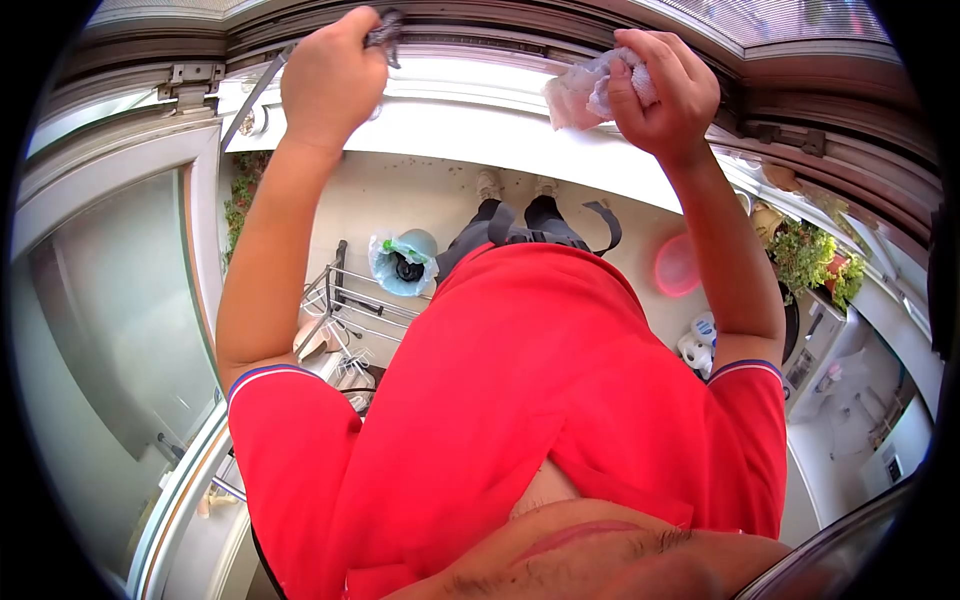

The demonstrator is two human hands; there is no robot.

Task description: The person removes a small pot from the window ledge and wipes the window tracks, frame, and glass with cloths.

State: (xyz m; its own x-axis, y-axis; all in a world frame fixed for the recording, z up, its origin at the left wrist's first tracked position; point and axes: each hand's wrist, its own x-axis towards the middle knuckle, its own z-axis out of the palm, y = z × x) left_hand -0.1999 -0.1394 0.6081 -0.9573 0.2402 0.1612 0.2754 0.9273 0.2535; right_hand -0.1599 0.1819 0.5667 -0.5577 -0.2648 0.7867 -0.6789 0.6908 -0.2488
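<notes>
My left hand (334,78) is raised at the dark window frame (480,38), its fingers closed. A dark grey, crumpled-looking piece (386,30) shows at its far side; its kind is unclear and the fingertips are mostly hidden. Beside the wrist runs a thin grey strip (256,98), slanting down to the left. My right hand (668,92) grips a bunched white cloth (592,90), thumb pressed over it. Part of the cloth hangs loose and thin to the left, just over the white sill (470,115).
A frosted glass sash (120,290) stands at the left. Below are a lined bin (404,265), a metal rack (345,295), a pink basin (678,266) and white bottles (698,342). Potted plants (805,255) and a white sink (850,430) are at the right.
</notes>
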